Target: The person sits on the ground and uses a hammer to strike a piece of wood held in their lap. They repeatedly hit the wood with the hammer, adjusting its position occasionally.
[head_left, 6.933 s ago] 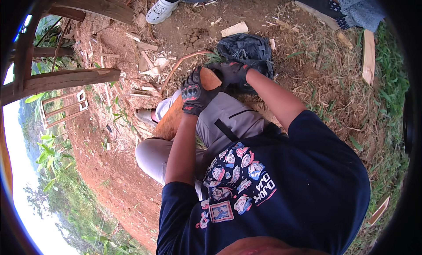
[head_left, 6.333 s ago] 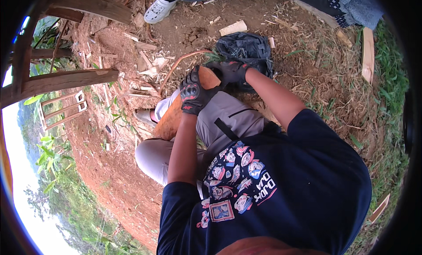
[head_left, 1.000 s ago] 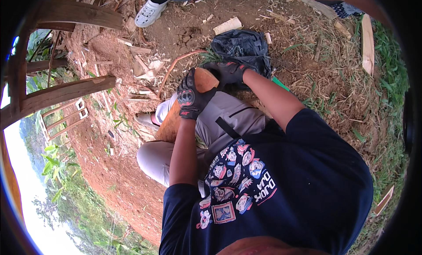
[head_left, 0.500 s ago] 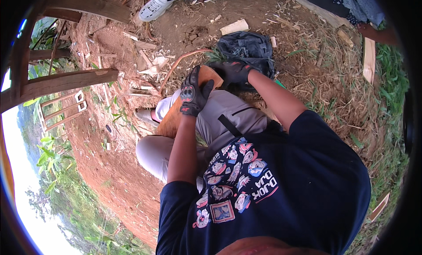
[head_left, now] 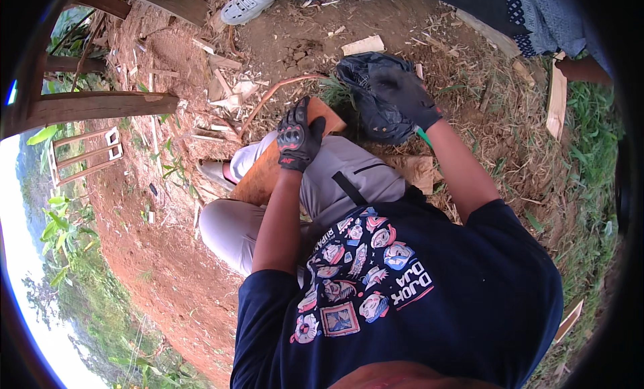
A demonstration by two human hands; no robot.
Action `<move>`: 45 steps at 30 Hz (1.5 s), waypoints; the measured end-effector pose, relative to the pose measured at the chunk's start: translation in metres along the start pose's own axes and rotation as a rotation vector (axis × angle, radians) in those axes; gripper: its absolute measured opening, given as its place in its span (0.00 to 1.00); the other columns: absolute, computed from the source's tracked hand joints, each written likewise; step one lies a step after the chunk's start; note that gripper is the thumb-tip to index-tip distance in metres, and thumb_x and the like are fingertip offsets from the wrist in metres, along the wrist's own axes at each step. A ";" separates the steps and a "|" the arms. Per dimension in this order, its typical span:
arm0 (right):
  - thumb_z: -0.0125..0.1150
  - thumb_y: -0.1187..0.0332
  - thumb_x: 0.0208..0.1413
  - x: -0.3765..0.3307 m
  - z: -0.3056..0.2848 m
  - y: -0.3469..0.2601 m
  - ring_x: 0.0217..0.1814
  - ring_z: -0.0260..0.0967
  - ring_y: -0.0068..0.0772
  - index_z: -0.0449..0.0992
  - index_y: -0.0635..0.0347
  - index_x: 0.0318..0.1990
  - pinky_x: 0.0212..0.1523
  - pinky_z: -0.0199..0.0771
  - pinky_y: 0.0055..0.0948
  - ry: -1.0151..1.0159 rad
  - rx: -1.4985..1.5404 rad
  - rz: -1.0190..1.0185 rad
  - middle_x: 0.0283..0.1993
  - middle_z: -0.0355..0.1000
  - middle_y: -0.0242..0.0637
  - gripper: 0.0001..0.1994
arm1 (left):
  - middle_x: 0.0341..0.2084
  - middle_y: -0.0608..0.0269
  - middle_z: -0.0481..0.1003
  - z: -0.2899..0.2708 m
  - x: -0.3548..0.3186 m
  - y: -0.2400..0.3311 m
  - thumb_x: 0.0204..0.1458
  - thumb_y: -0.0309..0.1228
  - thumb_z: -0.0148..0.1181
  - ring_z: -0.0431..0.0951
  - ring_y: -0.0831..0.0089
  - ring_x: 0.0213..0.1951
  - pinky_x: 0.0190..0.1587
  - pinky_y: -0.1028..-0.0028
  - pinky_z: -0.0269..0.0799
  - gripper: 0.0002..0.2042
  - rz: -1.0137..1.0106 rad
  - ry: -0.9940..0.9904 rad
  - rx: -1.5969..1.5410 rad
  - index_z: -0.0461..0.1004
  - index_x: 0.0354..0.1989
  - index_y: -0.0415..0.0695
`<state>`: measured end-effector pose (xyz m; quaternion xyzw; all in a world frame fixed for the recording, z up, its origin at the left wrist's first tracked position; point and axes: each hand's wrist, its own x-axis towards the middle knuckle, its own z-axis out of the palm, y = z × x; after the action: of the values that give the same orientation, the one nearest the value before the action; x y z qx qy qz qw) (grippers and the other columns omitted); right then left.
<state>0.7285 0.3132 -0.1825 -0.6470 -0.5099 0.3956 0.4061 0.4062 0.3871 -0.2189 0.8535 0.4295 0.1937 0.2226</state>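
A reddish-brown wooden board [head_left: 267, 178] lies slantwise across my lap, its upper end past my thigh. My left hand [head_left: 298, 137], in a black glove with grey knuckle guards, grips the board near that end, thumb on one side and fingers on the other. Off to the right, my right hand [head_left: 406, 97], also gloved in black, is over a crumpled black plastic bag [head_left: 386, 127] on the ground. Its fingers are blurred and dark against the bag, so what they hold, if anything, cannot be made out. A thin green thing [head_left: 424, 137] shows beside my right wrist.
Wood offcuts [head_left: 363, 45] and shavings litter the soil. A wooden block [head_left: 417, 172] lies by my hip. Timber beams [head_left: 107, 110] stand at left, near a small wooden frame [head_left: 87, 156]. Another person's white shoe [head_left: 247, 5] and arm [head_left: 585, 70] show at the far side.
My right hand has left the board's upper end and moved right, over the black bag. My left hand still grips the board. The view has shifted slightly.
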 end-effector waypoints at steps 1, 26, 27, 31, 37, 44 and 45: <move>0.69 0.63 0.65 -0.001 -0.013 0.000 0.56 0.84 0.41 0.83 0.57 0.59 0.59 0.81 0.38 0.093 -0.142 0.045 0.53 0.84 0.47 0.17 | 0.62 0.41 0.77 -0.001 0.000 0.000 0.63 0.44 0.66 0.77 0.42 0.63 0.67 0.48 0.71 0.32 -0.005 0.011 -0.016 0.69 0.73 0.43; 0.51 0.62 0.69 0.048 0.027 0.082 0.69 0.77 0.50 0.85 0.40 0.63 0.69 0.76 0.49 -0.053 -1.131 -0.048 0.70 0.77 0.41 0.21 | 0.57 0.45 0.81 0.001 -0.003 -0.008 0.65 0.42 0.62 0.79 0.43 0.58 0.64 0.47 0.73 0.24 -0.102 0.154 -0.165 0.75 0.67 0.47; 0.52 0.62 0.69 0.047 0.028 0.083 0.68 0.77 0.50 0.85 0.41 0.61 0.68 0.77 0.49 0.049 -1.131 -0.090 0.67 0.79 0.41 0.20 | 0.56 0.45 0.81 0.003 -0.002 -0.008 0.64 0.42 0.63 0.79 0.43 0.58 0.64 0.47 0.73 0.24 -0.072 0.180 -0.168 0.76 0.67 0.47; 0.55 0.62 0.67 0.046 0.037 0.072 0.62 0.81 0.53 0.88 0.43 0.57 0.64 0.79 0.50 0.035 -1.146 0.017 0.58 0.84 0.44 0.18 | 0.57 0.44 0.81 0.003 -0.007 -0.013 0.64 0.41 0.63 0.79 0.42 0.59 0.63 0.48 0.74 0.24 -0.106 0.169 -0.196 0.76 0.66 0.47; 0.62 0.65 0.61 0.041 0.016 0.077 0.50 0.83 0.58 0.89 0.48 0.50 0.53 0.82 0.53 0.235 -1.063 -0.117 0.48 0.86 0.47 0.14 | 0.57 0.48 0.82 -0.005 0.002 -0.006 0.66 0.42 0.64 0.82 0.47 0.58 0.61 0.51 0.77 0.22 -0.188 0.110 -0.301 0.78 0.64 0.46; 0.72 0.72 0.59 0.012 0.021 0.003 0.53 0.85 0.40 0.88 0.62 0.51 0.57 0.82 0.36 0.177 -0.283 -0.015 0.51 0.87 0.45 0.13 | 0.56 0.51 0.84 -0.002 0.009 -0.024 0.64 0.40 0.68 0.84 0.51 0.58 0.61 0.56 0.78 0.21 -0.245 0.161 -0.540 0.79 0.62 0.45; 0.72 0.73 0.60 0.008 0.028 -0.005 0.53 0.85 0.37 0.87 0.63 0.51 0.58 0.82 0.36 0.172 -0.175 -0.006 0.51 0.87 0.43 0.12 | 0.56 0.51 0.83 -0.002 0.009 -0.027 0.64 0.40 0.68 0.84 0.51 0.58 0.61 0.56 0.78 0.21 -0.261 0.141 -0.574 0.80 0.62 0.45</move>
<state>0.7027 0.3256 -0.1882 -0.7100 -0.5078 0.2915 0.3913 0.3926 0.4093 -0.2311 0.6780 0.4774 0.3355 0.4471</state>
